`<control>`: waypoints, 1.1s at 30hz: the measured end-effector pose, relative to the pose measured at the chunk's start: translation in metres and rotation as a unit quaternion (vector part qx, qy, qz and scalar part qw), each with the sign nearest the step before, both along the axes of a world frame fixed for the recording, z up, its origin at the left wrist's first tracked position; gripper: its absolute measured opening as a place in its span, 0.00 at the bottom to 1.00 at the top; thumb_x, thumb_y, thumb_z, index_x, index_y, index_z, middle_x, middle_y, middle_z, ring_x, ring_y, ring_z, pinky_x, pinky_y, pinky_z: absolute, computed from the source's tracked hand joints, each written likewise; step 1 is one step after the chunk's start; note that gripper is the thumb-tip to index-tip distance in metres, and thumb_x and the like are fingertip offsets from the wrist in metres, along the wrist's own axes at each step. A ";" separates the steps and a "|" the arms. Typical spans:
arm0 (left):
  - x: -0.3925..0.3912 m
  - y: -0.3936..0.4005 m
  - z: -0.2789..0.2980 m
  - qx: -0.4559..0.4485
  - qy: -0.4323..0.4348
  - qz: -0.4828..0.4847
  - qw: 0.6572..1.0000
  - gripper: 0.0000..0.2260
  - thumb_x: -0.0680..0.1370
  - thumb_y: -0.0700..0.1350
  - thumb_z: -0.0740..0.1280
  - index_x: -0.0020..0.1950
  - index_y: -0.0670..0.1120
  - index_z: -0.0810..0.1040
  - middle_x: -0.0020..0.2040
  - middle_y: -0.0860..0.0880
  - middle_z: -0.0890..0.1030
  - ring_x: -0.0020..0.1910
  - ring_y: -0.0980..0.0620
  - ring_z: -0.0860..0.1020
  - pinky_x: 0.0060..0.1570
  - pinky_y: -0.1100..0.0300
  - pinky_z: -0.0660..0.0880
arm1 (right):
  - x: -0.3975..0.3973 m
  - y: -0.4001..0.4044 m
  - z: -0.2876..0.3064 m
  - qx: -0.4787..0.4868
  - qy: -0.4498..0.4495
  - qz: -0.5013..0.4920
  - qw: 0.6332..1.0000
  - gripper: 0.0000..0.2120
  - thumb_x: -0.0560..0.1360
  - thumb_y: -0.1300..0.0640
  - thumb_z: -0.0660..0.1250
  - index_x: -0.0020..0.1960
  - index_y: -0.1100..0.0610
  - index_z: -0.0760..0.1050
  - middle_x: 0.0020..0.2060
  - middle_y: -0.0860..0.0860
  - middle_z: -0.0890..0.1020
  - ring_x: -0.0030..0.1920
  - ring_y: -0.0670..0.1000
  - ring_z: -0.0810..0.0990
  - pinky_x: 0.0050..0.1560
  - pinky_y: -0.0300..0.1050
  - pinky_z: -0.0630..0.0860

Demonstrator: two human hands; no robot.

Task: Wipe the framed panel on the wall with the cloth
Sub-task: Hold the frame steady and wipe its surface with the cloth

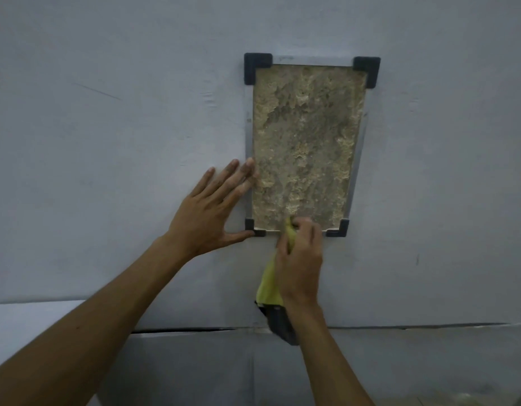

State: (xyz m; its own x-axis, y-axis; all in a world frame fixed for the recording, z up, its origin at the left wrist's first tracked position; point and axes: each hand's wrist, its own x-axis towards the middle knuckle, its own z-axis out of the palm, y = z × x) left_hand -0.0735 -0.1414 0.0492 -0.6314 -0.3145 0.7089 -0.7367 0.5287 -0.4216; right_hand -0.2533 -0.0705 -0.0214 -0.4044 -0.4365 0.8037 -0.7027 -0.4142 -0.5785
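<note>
A rough, stone-like tan panel [306,136] hangs on the grey wall in a thin pale frame with dark corner brackets [256,65]. My left hand [212,209] lies flat on the wall at the frame's lower left edge, fingers straight and spread, fingertips touching the frame. My right hand [300,253] grips a yellow-green cloth [269,285] and holds its top end against the panel's bottom edge. The rest of the cloth hangs down beside my wrist, with a darker grey part at its lower end.
The grey wall [121,142] surrounds the panel on all sides. A horizontal seam or ledge [180,329] runs across the wall below my hands, with a small dark gap behind the hanging cloth.
</note>
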 end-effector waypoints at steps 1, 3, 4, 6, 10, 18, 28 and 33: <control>0.001 0.000 0.001 -0.001 -0.001 0.001 1.000 0.46 0.75 0.73 0.60 0.83 0.48 0.49 0.84 0.49 0.48 0.82 0.47 0.49 0.78 0.42 0.57 | -0.011 0.001 0.002 -0.013 -0.024 -0.017 0.999 0.08 0.78 0.65 0.67 0.56 0.61 0.73 0.52 0.55 0.75 0.47 0.44 0.70 0.50 0.24 0.68; 0.002 0.000 0.001 -0.002 0.002 -0.004 1.000 0.46 0.75 0.73 0.61 0.83 0.48 0.49 0.84 0.49 0.49 0.82 0.47 0.49 0.78 0.42 0.57 | -0.037 0.002 0.008 -0.029 -0.058 -0.060 0.996 0.08 0.78 0.65 0.67 0.56 0.62 0.72 0.52 0.56 0.75 0.47 0.46 0.72 0.50 0.21 0.64; 0.002 0.000 0.000 -0.002 0.004 -0.005 1.000 0.46 0.75 0.72 0.61 0.83 0.48 0.49 0.84 0.49 0.49 0.82 0.47 0.50 0.78 0.41 0.57 | -0.048 0.003 0.011 -0.031 -0.069 -0.078 0.994 0.08 0.78 0.65 0.66 0.57 0.62 0.72 0.52 0.57 0.75 0.49 0.50 0.74 0.50 0.23 0.64; 0.000 0.000 -0.001 -0.004 0.010 -0.007 1.000 0.46 0.75 0.72 0.62 0.83 0.47 0.50 0.84 0.48 0.49 0.82 0.47 0.50 0.78 0.41 0.57 | -0.066 0.002 0.018 -0.029 -0.076 -0.095 0.992 0.09 0.79 0.65 0.65 0.59 0.62 0.72 0.53 0.58 0.75 0.50 0.53 0.76 0.50 0.28 0.65; -0.003 -0.001 -0.004 -0.007 0.019 -0.010 1.000 0.47 0.73 0.71 0.63 0.83 0.46 0.51 0.84 0.48 0.50 0.82 0.46 0.50 0.78 0.39 0.56 | -0.077 0.001 0.028 -0.041 0.005 -0.076 0.996 0.11 0.78 0.67 0.66 0.61 0.64 0.75 0.54 0.59 0.76 0.53 0.51 0.75 0.54 0.18 0.63; -0.005 -0.004 -0.006 -0.007 0.029 -0.012 0.999 0.47 0.73 0.71 0.64 0.83 0.46 0.51 0.84 0.47 0.50 0.82 0.45 0.51 0.78 0.38 0.56 | -0.085 0.005 -0.002 -0.030 0.066 -0.066 0.995 0.04 0.78 0.66 0.67 0.52 0.66 0.75 0.48 0.59 0.77 0.46 0.45 0.72 0.51 0.24 0.67; -0.005 -0.002 -0.007 -0.005 0.034 -0.010 0.999 0.46 0.74 0.70 0.64 0.83 0.47 0.52 0.84 0.47 0.50 0.82 0.45 0.51 0.78 0.38 0.56 | -0.096 -0.003 0.063 -0.055 0.101 -0.058 0.992 0.04 0.79 0.66 0.66 0.54 0.63 0.74 0.50 0.55 0.75 0.46 0.46 0.72 0.47 0.30 0.67; -0.006 -0.001 -0.007 -0.007 0.034 -0.005 0.999 0.46 0.74 0.70 0.64 0.83 0.47 0.52 0.84 0.47 0.50 0.82 0.45 0.51 0.77 0.39 0.56 | -0.097 0.010 0.008 0.004 0.152 -0.042 0.987 0.03 0.79 0.67 0.65 0.52 0.63 0.73 0.48 0.55 0.75 0.43 0.53 0.76 0.41 0.47 0.79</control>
